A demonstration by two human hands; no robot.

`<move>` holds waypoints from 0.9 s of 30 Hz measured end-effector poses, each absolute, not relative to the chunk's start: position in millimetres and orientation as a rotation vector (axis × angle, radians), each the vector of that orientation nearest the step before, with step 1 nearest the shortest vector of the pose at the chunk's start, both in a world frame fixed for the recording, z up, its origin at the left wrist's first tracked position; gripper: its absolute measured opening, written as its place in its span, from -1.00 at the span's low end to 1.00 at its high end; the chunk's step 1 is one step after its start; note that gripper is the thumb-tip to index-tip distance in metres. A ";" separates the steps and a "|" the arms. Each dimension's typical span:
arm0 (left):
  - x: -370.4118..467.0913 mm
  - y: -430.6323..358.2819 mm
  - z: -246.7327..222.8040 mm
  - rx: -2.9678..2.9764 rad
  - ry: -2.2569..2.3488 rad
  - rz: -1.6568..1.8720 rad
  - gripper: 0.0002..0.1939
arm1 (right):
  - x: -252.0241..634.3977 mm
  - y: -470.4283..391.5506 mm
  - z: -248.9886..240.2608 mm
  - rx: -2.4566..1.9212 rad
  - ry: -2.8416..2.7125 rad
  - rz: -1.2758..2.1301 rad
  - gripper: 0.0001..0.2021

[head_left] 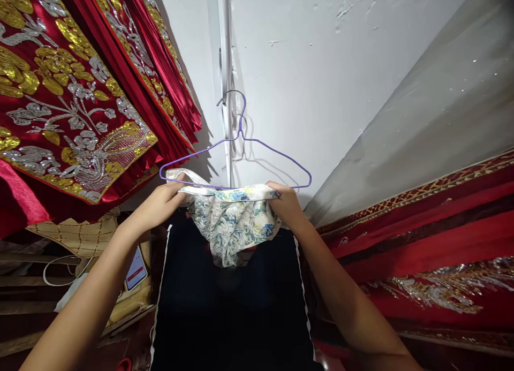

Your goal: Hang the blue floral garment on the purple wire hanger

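Observation:
A purple wire hanger [277, 150] hangs by its hook near a pale vertical pole against the wall. Below its bottom bar, and partly at the bar, is a white garment [233, 221] with a blue, green and yellow pattern, bunched and hanging down. My left hand [166, 199] pinches the garment's upper edge near the hanger's left end. On the other side, my right hand [283, 199] grips the top edge just under the bar. Whether the cloth passes over the bar is hard to tell.
Red cloth with gold and silver embroidery [80, 103] hangs at the upper left. Red fabric and a sheer pale cloth [421, 108] fill the right side. A phone [135, 269] and a white cable [46, 277] lie at the lower left.

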State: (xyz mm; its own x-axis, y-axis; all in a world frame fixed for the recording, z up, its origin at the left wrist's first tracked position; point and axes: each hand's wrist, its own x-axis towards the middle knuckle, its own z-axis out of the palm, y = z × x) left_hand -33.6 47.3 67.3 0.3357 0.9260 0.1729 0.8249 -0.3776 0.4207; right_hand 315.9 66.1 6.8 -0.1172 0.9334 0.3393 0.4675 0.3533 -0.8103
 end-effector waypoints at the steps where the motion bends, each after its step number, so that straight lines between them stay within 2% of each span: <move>1: -33.9 47.9 64.8 2.335 1.589 0.555 -0.59 | 316.6 65.5 7.1 -1.271 -1.734 0.663 -0.93; 6: -43.8 36.1 54.7 2.275 1.706 0.413 -0.59 | 310.7 65.2 3.5 -1.349 -1.688 0.656 -0.91; 12: -54.3 26.2 72.0 2.228 2.092 0.734 -0.71 | 293.9 63.7 3.3 -1.364 -1.626 0.667 -0.78; 14: -55.4 26.4 71.6 2.208 2.096 0.725 -0.72 | 292.8 63.1 2.9 -1.401 -1.601 0.657 -0.75; 19: -54.5 22.0 58.4 2.208 2.095 0.648 -0.69 | 293.5 62.9 -0.1 -1.448 -1.608 0.619 -0.87; 24: -56.6 21.4 62.6 2.382 2.025 0.939 -0.81 | 285.1 60.8 4.3 -1.412 -1.636 0.640 -0.80; 27: -57.9 29.1 64.3 2.385 2.042 0.801 -0.81 | 282.2 58.7 4.1 -1.436 -1.612 0.648 -0.75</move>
State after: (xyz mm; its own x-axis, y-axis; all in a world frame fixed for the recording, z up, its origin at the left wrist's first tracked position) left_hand -57.9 29.1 64.3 0.0856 0.9011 0.4251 0.9497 -0.2029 0.2387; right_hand 282.2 58.7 4.1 0.0308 0.9663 0.2557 0.5200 0.2030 -0.8297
